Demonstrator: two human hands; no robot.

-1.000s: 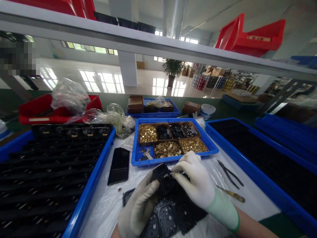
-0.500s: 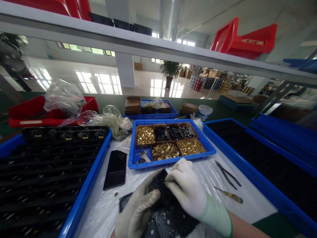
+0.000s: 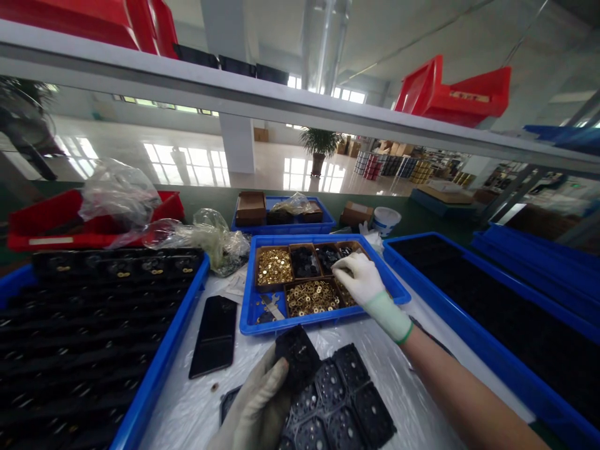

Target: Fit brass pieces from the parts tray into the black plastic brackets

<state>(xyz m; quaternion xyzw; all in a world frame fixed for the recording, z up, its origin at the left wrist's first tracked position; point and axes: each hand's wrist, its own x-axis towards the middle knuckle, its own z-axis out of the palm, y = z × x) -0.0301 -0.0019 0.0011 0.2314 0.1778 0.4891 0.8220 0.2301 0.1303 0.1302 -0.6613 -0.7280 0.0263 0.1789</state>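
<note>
My left hand (image 3: 260, 400), in a pale glove, grips a black plastic part (image 3: 297, 359) near the front edge of the view. Beneath and to the right of it lie several black square housings (image 3: 349, 400) on the plastic-covered table. My right hand (image 3: 359, 278), gloved in white with a green cuff, is over the right side of a blue tray (image 3: 262, 325). Its fingers are bent together near the boxes of small black parts (image 3: 328, 256); whatever they may hold is too small to make out. Brass pieces (image 3: 314, 297) fill a box beside that hand.
A phone (image 3: 213, 337) lies left of the blue tray. Large blue trays of black parts stand at the left (image 3: 154, 362) and right (image 3: 450, 331). Pliers (image 3: 431, 334) are partly behind my right forearm. A shelf (image 3: 281, 94) crosses above.
My right hand has left the black part and moved up and forward over the blue tray. My left hand still holds the part, and the housings on the table show more.
</note>
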